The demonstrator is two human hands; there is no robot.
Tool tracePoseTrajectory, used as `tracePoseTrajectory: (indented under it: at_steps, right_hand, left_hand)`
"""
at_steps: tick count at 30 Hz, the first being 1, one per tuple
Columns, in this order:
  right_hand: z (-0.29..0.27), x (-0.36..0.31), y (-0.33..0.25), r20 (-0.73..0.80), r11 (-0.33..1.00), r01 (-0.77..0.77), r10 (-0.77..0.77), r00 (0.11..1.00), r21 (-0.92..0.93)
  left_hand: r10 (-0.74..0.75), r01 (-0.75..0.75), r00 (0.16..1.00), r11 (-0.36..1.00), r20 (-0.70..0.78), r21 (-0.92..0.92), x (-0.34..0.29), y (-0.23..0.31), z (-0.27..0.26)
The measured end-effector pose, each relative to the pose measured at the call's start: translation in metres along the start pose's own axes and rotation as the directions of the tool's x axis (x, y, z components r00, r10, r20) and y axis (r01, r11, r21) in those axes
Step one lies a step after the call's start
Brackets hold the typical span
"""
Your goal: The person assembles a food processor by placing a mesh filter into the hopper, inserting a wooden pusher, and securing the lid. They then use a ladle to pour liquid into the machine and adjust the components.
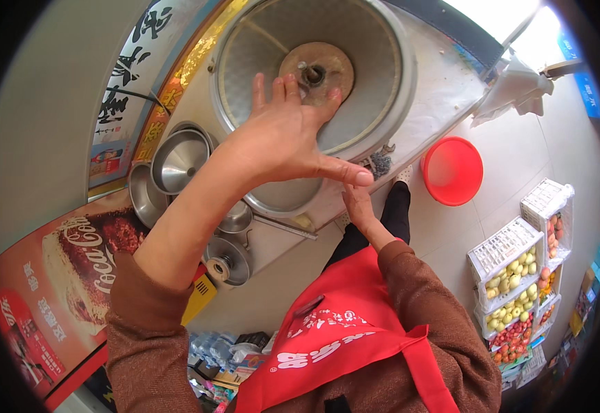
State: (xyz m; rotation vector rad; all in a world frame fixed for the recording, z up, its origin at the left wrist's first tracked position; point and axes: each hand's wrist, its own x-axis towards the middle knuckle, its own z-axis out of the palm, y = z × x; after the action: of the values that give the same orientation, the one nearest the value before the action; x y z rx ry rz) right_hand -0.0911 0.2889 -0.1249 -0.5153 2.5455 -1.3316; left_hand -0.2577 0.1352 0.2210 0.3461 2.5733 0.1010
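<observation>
My left hand [290, 131] is held up, fingers spread, over the near side of a large round metal basin [383, 89]; it holds nothing. At the bottom of the basin sits a tan disc [338, 62] with a metal spindle in its middle. My right hand [359, 206] is lower, by the counter's front edge, just under the left thumb. Its fingertips are partly hidden behind that thumb, so its grip does not show. Close to it on the counter lies a grey wire-like scouring pad [381, 163].
Left of the basin on the counter [438, 89] are metal bowls [179, 162] and a round metal part [230, 260]. A red bucket [453, 171] stands on the tiled floor to the right. Crates of fruit [507, 255] are stacked farther right. A plastic bag [517, 89] hangs by the counter's corner.
</observation>
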Motion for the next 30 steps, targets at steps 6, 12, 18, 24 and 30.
tracePoseTrajectory:
  at_steps: [6, 12, 18, 24, 30]
  right_hand:
    - [0.036, 0.023, 0.03, 0.035, 0.939, -0.182, 0.18, 0.983, 0.291]
    - [0.004, 0.029, -0.008, -0.065, 0.98, -0.078, 0.091, 0.994, 0.185]
    - [0.058, 0.068, -0.055, 0.198, 0.971, 0.202, -0.174, 0.965, -0.131]
    - [0.155, 0.082, -0.049, 0.583, 0.776, 0.375, -0.012, 0.813, -0.507]
    - [0.152, 0.092, -0.055, 0.415, 0.958, 0.159, -0.048, 0.909, -0.238]
  left_hand:
    - [0.034, -0.036, 0.997, 0.999, -0.074, -0.02, 0.0, -0.004, 0.008]
    - [0.037, -0.039, 0.998, 0.997, -0.043, -0.06, 0.003, -0.007, 0.005]
    - [0.022, -0.026, 0.999, 0.996, -0.043, -0.083, 0.003, -0.006, 0.007]
    - [0.016, -0.02, 0.997, 0.998, -0.071, -0.061, 0.001, -0.005, 0.006]
    - [0.017, -0.021, 0.999, 0.995, -0.044, -0.101, 0.001, -0.007, 0.006]
